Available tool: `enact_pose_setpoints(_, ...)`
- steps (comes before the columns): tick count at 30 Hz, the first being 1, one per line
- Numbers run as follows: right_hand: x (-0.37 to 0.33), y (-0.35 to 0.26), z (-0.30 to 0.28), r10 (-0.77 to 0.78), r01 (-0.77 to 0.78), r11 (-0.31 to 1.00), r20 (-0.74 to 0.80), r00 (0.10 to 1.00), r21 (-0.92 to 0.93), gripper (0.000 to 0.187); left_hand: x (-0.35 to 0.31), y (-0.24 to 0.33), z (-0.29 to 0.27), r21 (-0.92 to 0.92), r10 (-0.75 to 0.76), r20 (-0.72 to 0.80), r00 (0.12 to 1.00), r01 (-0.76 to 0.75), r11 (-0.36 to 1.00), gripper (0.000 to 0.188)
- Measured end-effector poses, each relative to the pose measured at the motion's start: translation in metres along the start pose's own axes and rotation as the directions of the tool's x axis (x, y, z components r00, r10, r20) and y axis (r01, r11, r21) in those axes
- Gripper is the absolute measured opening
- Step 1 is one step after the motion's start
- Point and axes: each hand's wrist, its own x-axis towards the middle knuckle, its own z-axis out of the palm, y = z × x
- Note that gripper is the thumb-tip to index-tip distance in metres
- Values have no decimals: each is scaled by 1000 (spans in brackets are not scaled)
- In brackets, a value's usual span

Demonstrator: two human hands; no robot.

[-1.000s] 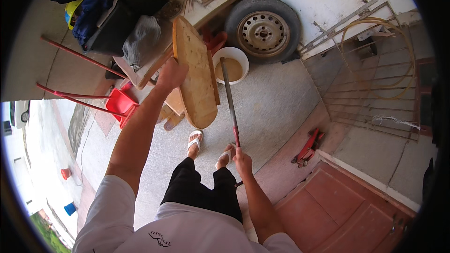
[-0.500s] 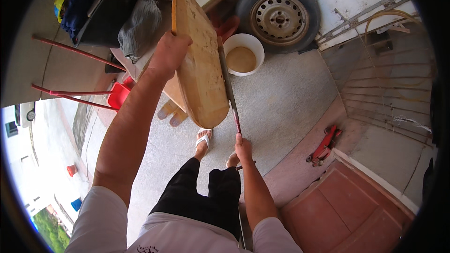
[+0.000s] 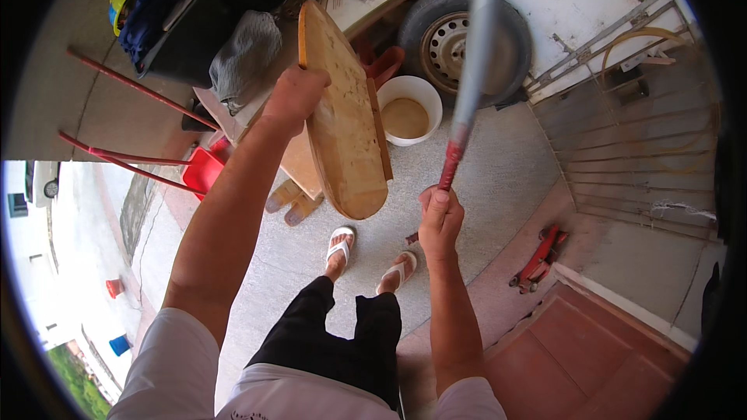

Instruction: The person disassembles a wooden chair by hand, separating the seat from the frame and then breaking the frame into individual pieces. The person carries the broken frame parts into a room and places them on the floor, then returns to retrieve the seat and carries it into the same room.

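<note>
My left hand (image 3: 298, 99) is closed on the left edge of a long wooden board (image 3: 342, 124) with rounded ends. The board is tilted on its side, its worn, stained face toward the right. A brown strip runs along its right edge. To the right, my right hand (image 3: 440, 222) grips the red-wrapped part of a long grey metal bar (image 3: 469, 89). The bar points up and away, blurred by motion and apart from the board. Its exact kind cannot be told. A short dark end shows below that hand.
Beyond the board stand a white bucket (image 3: 408, 105) and a car wheel (image 3: 440, 39). A red shovel-like tool (image 3: 204, 171) with long red handles lies left. Right are a red trolley jack (image 3: 537, 258) and a metal grille (image 3: 646, 148). My sandalled feet (image 3: 340, 245) are below.
My right hand has risen and moved right, swinging the metal bar up away from the board's right edge. My left hand still holds the board, which appears slightly lower and to the right.
</note>
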Motion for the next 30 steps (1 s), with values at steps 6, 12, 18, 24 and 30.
enact_pose_setpoints(6, -85, 191, 29, 480, -408, 656, -66, 875, -635, 61, -4, -18, -24, 180, 67, -50, 996, -57, 982, 37)
enact_pose_setpoints(12, -118, 240, -18, 514, -467, 806, 38, 857, -364, 63, -3, -21, -54, -250, 98, 100, 990, -70, 966, 29)
enact_pose_setpoints(18, -66, 68, -10, 437, -404, 885, 110, 893, -232, 56, -5, -23, -45, -251, 5, 97, 995, 20, 968, 36)
enact_pose_setpoints(24, -12, 13, 9, -5, -3, 997, 98, 995, 79, 55, -8, -13, -38, -224, 6, 82, 997, 13, 975, 37)
enact_pose_setpoints(30, -60, 153, 34, 825, -839, 519, -160, 541, -162, 71, -6, -10, -40, -175, -63, -58, 996, 52, 983, 36)
